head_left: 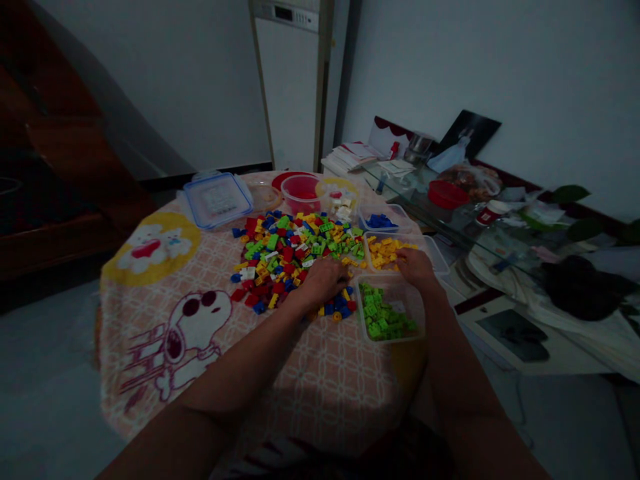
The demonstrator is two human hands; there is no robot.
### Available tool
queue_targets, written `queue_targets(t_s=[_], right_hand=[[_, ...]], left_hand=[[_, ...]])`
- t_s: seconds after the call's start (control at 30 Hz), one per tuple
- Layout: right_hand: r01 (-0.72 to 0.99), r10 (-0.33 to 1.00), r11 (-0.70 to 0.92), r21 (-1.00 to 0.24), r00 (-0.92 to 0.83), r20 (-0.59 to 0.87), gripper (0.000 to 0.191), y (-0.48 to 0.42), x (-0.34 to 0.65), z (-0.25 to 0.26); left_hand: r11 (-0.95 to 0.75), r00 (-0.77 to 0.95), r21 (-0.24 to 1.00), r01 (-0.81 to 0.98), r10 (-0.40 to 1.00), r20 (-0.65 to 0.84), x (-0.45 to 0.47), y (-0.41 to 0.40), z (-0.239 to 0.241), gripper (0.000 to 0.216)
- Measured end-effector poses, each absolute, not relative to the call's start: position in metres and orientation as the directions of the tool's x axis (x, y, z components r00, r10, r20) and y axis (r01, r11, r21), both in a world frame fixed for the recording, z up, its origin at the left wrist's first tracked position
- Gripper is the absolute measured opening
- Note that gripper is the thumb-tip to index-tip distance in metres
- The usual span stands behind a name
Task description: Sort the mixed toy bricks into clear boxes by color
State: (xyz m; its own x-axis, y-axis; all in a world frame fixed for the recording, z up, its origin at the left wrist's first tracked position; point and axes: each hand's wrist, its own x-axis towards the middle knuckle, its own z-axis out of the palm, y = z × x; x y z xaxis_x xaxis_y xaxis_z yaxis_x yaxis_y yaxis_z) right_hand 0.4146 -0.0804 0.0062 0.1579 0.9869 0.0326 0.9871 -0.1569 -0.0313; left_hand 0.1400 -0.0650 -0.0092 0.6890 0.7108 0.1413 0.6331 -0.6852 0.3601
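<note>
A heap of mixed toy bricks point(285, 250) in red, green, blue, yellow and white lies on the round table. My left hand point(325, 279) rests at the heap's right side, fingers curled down beside some yellow bricks; whatever they grip is hidden. Over the right part of a clear box of yellow bricks point(383, 252) is my right hand point(416, 267), its fingers drawn together at the bricks. What lies between them is too small to make out. Nearer to me stands a clear box with green bricks point(383, 317). Blue bricks point(380, 221) fill part of a box farther back.
White bricks point(343, 208) sit behind the heap, near a pink round tub point(301, 193). A blue-rimmed clear lid point(219, 200) lies at the back left. A patterned cloth point(330, 373) covers the table. To the right, a cluttered glass shelf point(415, 193) adjoins it.
</note>
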Motion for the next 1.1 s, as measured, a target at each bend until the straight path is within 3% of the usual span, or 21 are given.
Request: queue_targets(t_s=[0.37, 0.47, 0.57, 0.73, 0.93, 1.1], right_hand=[[0.989, 0.989, -0.14, -0.037, 0.142, 0.038, 0.037, -0.08, 0.416, 0.005], [0.989, 0.989, -0.141, -0.041, 0.143, 0.043, 0.036, -0.08, 0.416, 0.005], [0.987, 0.986, -0.157, -0.035, 0.159, 0.041, 0.036, -0.081, 0.415, 0.006], [0.986, 0.986, -0.161, -0.036, 0.162, 0.026, 0.036, -0.083, 0.413, 0.008], [0.988, 0.987, -0.15, -0.042, 0.152, 0.045, 0.037, -0.081, 0.416, 0.004], [0.988, 0.988, -0.153, -0.036, 0.154, 0.034, 0.037, -0.081, 0.415, 0.006]], left_hand=[[-0.712, 0.712, 0.321, 0.624, 0.688, 0.142, 0.142, -0.069, -0.012, 0.02], [-0.682, 0.678, 0.389, 0.619, 0.714, 0.174, 0.142, -0.068, -0.014, 0.018], [-0.606, 0.569, 0.543, 0.581, 0.78, 0.261, 0.143, -0.067, -0.015, 0.026], [-0.558, 0.474, 0.749, 0.358, 0.799, 0.37, 0.146, -0.069, -0.015, 0.025], [-0.579, 0.621, 0.805, 0.132, 0.681, 0.388, 0.15, -0.077, -0.009, 0.027], [-0.578, 0.577, 0.78, 0.241, 0.731, 0.364, 0.133, -0.062, -0.007, 0.024]])
